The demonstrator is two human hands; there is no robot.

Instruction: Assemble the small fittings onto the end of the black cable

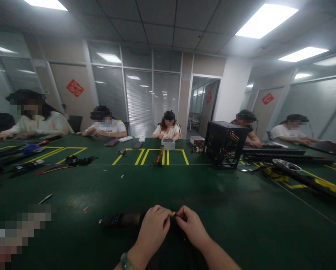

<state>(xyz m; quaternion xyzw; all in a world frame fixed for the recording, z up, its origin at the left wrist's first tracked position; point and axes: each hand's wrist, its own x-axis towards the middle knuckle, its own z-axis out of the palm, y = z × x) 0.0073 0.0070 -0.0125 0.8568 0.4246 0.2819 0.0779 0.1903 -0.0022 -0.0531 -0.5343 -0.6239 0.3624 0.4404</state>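
My left hand (155,226), with a green bangle at its wrist, is closed, fingertips pinched together near the table's front. Close on its right, my right hand (192,226) pinches too, thumb against forefinger. Between the two sets of fingertips shows a small gold-coloured piece (174,213), too small to name. A long dark tube-like object (122,220) with a pale tip at its far left lies on the green table (226,210) and runs behind my left hand. Something black below my fingers is too dark to make out.
A black computer case (225,144) stands at the back right, a grey box (168,144) at the far middle. Bundled cables (74,160) lie on the left, and a round metal-rimmed part (286,165) on the right. Several people sit around the table.
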